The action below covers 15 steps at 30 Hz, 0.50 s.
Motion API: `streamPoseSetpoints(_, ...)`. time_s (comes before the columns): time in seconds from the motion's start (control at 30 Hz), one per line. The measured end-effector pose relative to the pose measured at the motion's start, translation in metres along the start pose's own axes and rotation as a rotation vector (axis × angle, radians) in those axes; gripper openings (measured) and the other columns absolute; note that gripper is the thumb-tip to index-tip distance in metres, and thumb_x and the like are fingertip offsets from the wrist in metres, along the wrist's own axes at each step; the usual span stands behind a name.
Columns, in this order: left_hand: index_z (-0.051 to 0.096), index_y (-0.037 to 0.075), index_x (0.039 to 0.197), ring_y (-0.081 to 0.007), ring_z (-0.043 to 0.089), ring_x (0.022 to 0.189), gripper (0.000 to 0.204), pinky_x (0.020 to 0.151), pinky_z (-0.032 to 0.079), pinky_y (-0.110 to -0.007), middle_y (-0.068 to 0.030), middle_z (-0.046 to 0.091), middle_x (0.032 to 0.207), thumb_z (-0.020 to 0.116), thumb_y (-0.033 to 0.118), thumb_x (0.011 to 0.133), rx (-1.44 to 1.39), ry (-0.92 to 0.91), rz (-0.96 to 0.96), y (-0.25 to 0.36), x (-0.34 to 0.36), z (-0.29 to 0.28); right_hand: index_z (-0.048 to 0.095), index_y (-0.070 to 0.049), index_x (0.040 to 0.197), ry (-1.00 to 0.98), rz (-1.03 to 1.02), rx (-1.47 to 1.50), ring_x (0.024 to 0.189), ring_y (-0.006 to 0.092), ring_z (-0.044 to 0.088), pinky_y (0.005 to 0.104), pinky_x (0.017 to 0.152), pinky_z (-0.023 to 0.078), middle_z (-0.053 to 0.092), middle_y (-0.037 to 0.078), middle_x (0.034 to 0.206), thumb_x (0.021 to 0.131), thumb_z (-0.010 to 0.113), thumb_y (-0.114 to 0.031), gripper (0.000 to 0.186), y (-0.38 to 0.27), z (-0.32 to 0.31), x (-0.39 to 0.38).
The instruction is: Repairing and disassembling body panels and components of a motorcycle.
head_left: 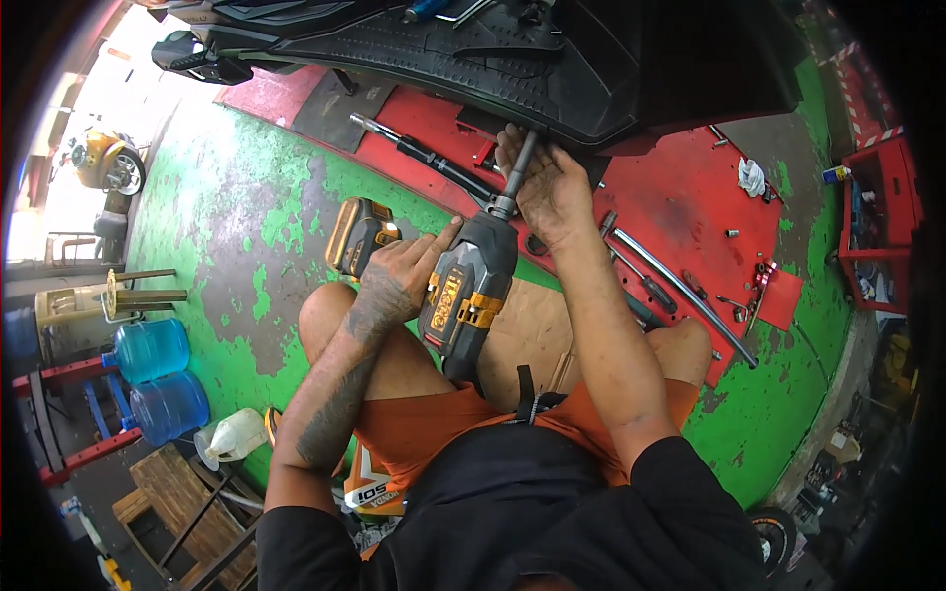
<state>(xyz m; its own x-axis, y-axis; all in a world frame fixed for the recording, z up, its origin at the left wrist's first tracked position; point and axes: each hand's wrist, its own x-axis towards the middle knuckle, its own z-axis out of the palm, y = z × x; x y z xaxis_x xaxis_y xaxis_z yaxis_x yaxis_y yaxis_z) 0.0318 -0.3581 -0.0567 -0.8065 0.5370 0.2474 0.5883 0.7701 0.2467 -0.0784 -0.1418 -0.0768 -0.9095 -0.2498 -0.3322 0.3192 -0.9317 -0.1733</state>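
My left hand (396, 279) is closed round the handle of a black and yellow cordless impact wrench (463, 295), its index finger stretched along the body. The wrench's battery pack (357, 241) sticks out to the left of that hand. From the nose, a long grey socket extension (517, 177) points up to the underside of a scooter's black bodywork (581, 79). My right hand (552, 192) is palm up beneath the extension, fingers and thumb apart. The shaft passes across its fingers; whether they bear its weight I cannot tell. The extension's far end meets the bodywork's lower edge.
On the red lift platform (650, 187) lie a long chrome bar (680, 291), a torque wrench (424, 153), a white rag (751, 177) and several small tools. Cardboard (532, 330) lies between my legs. Blue water jugs (153, 350) stand left; a red tool cart (877, 227) stands right.
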Motion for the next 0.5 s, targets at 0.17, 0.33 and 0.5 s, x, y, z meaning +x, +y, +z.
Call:
streamPoseSetpoints(0.17, 0.043, 0.002, 0.141, -0.0227, 0.061, 0.069, 0.067, 0.064, 0.051, -0.035, -0.0085, 0.056, 0.081, 0.06, 0.021, 0.08, 0.024, 0.029, 0.035, -0.001, -0.004, 0.002, 0.045, 0.012, 0.121, 0.02, -0.01, 0.014, 0.116, 0.0359, 0.057, 0.0474, 0.1, 0.049, 0.057, 0.026, 0.121, 0.101, 0.026, -0.023, 0.045, -0.002, -0.001, 0.003)
streamPoseSetpoints(0.33, 0.045, 0.001, 0.14, -0.0223, 0.061, 0.069, 0.066, 0.065, 0.051, -0.034, -0.0081, 0.056, 0.082, 0.059, 0.019, 0.078, 0.08, 0.036, 0.044, 0.001, -0.005, 0.0, 0.047, 0.013, 0.119, 0.046, -0.018, -0.008, 0.114, 0.0361, 0.059, 0.0474, 0.099, 0.05, 0.059, 0.027, 0.118, 0.1, 0.026, -0.02, 0.044, -0.004, -0.002, 0.006)
streamPoseSetpoints(0.5, 0.045, 0.001, 0.14, -0.0216, 0.062, 0.071, 0.065, 0.066, 0.051, -0.033, -0.007, 0.057, 0.084, 0.058, 0.017, 0.078, 0.145, 0.023, 0.076, -0.001, -0.009, -0.002, 0.048, 0.011, 0.117, 0.066, -0.006, 0.006, 0.11, 0.0352, 0.06, 0.0475, 0.096, 0.052, 0.06, 0.025, 0.116, 0.099, 0.027, -0.019, 0.041, -0.002, -0.001, 0.008)
